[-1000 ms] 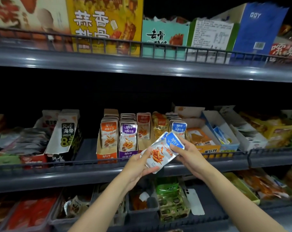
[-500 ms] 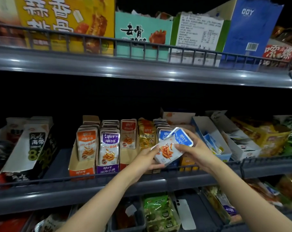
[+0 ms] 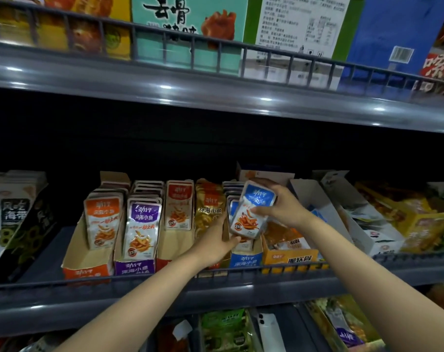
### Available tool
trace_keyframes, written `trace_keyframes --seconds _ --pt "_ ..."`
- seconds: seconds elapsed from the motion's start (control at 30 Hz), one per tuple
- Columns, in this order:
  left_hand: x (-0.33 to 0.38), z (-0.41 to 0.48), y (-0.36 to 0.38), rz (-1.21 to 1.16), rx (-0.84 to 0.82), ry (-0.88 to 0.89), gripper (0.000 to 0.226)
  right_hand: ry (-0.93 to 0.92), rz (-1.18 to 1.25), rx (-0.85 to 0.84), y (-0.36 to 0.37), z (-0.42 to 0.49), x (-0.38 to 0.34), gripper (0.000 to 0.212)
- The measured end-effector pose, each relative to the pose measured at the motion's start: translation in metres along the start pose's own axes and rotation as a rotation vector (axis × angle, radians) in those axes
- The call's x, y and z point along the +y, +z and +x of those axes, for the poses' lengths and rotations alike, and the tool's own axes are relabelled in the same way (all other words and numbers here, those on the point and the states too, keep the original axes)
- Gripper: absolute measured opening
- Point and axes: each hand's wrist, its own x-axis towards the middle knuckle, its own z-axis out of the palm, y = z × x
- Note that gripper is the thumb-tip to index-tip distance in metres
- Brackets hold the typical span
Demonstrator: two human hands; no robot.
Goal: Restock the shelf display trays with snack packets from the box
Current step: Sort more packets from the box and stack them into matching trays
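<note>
A: How are the blue packets (image 3: 251, 212) held?

B: The lower edge is pinched by the left hand (image 3: 215, 243), and the upper part is clasped by the curled fingers of the right hand (image 3: 284, 208). The stack is carried just above the blue tray (image 3: 245, 260).

A: How may it be expected to handle?

B: It is judged light, soft and glossy. Sliding apart is likely, so both ends are best gripped. Farther back, cartons (image 3: 190, 26) are seen on the upper shelf (image 3: 165, 80).

Packet stack (image 3: 251, 214) above tray (image 3: 245, 260) on shelf (image 3: 88, 301); phone (image 3: 269, 331) beneath shelf.
</note>
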Motion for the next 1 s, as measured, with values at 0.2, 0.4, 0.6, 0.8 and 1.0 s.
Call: trace_keyframes --seconds 0.2,0.4,0.6,0.8,1.0 --pt "-0.011 0.003 0.004 -0.002 0.005 -0.022 0.077 -0.120 -0.258 -0.043 0.020 0.009 0.002 0.066" --pt "-0.015 0.006 0.006 -0.010 0.008 -0.047 0.076 -0.267 -0.452 -0.070 0.021 0.009 0.007 0.066" --pt "-0.019 0.008 0.007 -0.015 0.013 -0.063 0.077 -0.348 -0.536 -0.193 0.023 0.002 0.013 0.074" --pt "-0.020 0.008 0.007 0.025 0.021 -0.051 0.079 -0.332 -0.610 -0.221 0.023 0.001 0.012 0.081" --pt "-0.019 0.007 0.008 0.058 0.033 -0.056 0.082 -0.339 -0.621 -0.191 0.022 -0.002 0.014 0.092"
